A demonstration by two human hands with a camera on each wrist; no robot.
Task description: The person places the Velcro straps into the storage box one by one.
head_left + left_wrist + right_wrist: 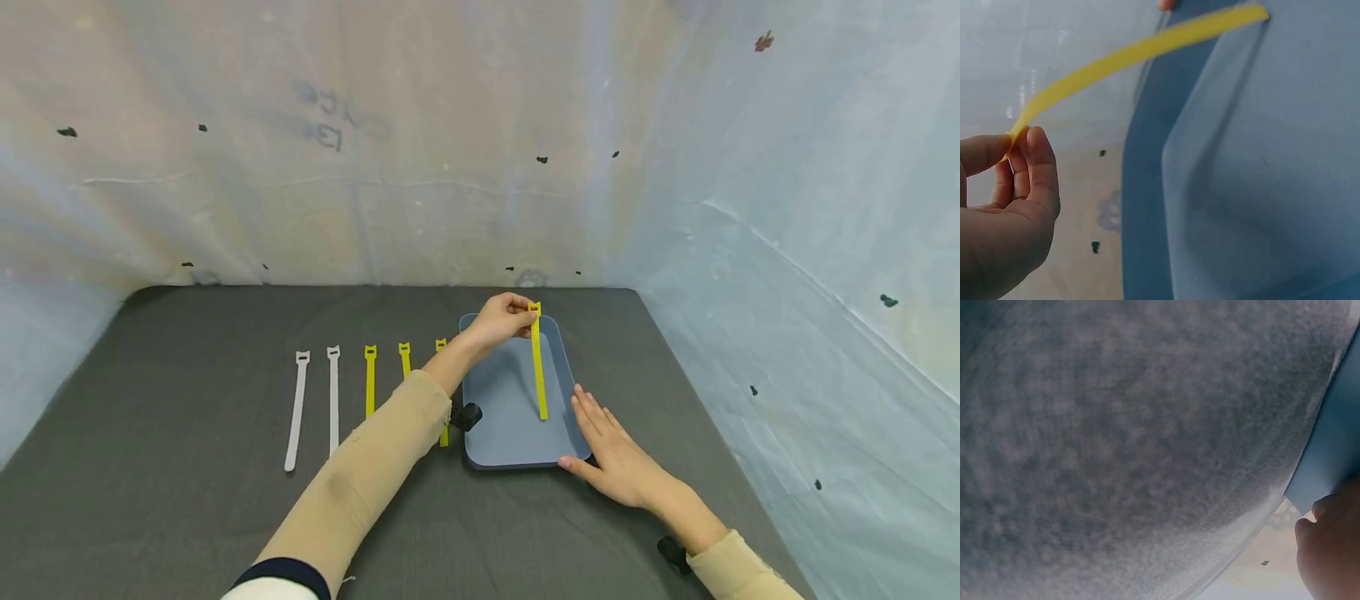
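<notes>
1. The yellow strap (539,375) is above the tray (502,442): its slotted head (535,308) is near the far right corner, and its tail hangs toward the tray floor. I cannot tell surely whether the tail touches.
2. The left hand (498,321) pinches this strap by the head, between thumb and fingers.
3. The right hand (618,462) has its fingers extended; they rest along the tray's right edge, close to the near right corner, and grasp nothing.
4. In my judgement, the strap is very light, soft and not fragile; it bows, so the tail may swing.
5. The head seems a good place to hold, because it is wider.
6. Beside the tray's left edge, three yellow straps (370,379) and two white straps (297,412) lie on dark cloth (450,542).
</notes>
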